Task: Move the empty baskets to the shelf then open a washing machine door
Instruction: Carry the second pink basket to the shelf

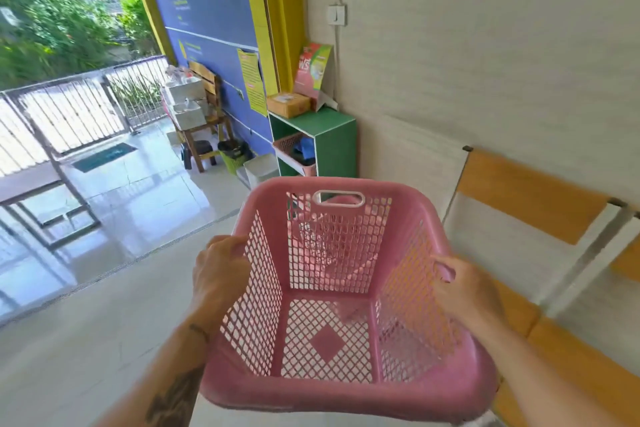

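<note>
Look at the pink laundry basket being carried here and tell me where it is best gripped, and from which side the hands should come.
Grip the pink basket by the rolled rim on its two opposite sides, coming from outside with fingers curled over the edge, as the left hand and right hand do. The rim is thick and rounded, and the mesh walls look thin. The cut-out handle on the far wall is another likely hold.

Both hands, left hand (221,267) and right hand (464,288), grip the side rims of an empty pink laundry basket (332,388). Farther off, a green shelf (337,142) stands against the wall, holding another pink basket (289,146)
</note>
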Tool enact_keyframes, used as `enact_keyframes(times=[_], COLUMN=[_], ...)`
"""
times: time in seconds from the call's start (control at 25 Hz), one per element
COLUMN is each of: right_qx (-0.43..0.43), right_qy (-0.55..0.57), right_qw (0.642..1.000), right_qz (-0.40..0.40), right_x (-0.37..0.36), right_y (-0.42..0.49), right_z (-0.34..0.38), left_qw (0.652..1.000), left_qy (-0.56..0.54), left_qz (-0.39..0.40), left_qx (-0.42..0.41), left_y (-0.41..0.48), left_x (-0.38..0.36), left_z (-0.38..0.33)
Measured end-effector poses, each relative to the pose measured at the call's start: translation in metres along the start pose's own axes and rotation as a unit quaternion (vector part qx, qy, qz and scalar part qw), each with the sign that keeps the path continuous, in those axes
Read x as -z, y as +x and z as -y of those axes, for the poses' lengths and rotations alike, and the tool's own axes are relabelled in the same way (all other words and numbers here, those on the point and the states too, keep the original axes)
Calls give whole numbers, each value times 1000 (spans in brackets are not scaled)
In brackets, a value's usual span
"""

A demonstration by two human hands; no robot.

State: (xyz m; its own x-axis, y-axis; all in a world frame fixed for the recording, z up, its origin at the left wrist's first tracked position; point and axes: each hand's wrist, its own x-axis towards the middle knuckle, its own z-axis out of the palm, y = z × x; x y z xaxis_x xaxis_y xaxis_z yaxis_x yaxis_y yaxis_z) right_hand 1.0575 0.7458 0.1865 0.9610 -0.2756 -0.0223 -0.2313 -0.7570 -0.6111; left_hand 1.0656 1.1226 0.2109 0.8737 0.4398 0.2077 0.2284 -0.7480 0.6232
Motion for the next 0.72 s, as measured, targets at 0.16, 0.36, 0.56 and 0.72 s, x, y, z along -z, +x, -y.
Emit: enact_keyframes(times=[0.16,0.36,0.56,0.72], right_qx=[24,14,-77,-161], right_qy=[37,62,82,89], right_qw=[999,993,985,973], right_qz=[-25,-97,-127,-137], right_x=[5,-16,-47,-76], right_y=[88,168,214,239], right_z=[57,100,124,120], left_qw=[998,987,975,963], left_qy=[-23,-94,-123,-133], left_qz=[-47,-56,6,41], left_qx=[-39,-117,-185,-232], left_y=[89,228,343,394], left_x=[-4,-47,-107,-161], left_z=[-30,-53,-75,-88])
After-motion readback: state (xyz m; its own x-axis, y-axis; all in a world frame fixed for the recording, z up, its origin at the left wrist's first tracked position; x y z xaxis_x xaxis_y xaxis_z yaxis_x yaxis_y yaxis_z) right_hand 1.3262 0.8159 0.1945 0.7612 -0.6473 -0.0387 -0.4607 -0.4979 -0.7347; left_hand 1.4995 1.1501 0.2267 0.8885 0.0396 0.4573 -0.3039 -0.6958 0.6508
